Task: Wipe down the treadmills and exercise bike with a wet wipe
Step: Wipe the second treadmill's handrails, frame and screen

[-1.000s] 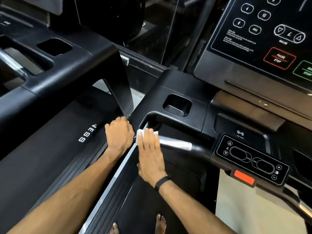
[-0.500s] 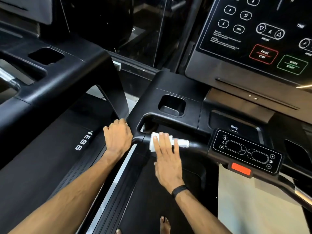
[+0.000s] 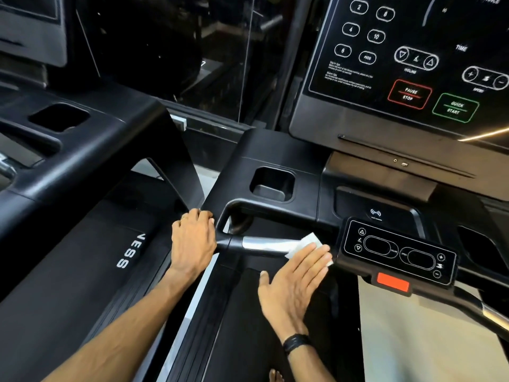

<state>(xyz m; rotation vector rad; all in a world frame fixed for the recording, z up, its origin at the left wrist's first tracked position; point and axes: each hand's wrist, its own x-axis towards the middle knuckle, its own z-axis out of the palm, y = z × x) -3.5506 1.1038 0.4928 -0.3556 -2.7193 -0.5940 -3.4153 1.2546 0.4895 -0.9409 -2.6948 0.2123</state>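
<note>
The nearer treadmill [image 3: 275, 161] carries a silver handlebar [image 3: 264, 244] running across its front, and a white wet wipe [image 3: 308, 242] lies on the right end of that bar, pressed there by the flat fingers of the right hand [image 3: 294, 282]. The left hand [image 3: 192, 244] rests on the black left end of the same bar. Just right of the wipe sits a small control pad [image 3: 399, 252] with a red tab [image 3: 392, 282] below it, and a square cup recess [image 3: 272, 183] sits above the bar.

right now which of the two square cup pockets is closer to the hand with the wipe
The pocket on the right-hand treadmill, just above the silver handlebar the right hand is wiping. The other pocket sits far left.
</note>
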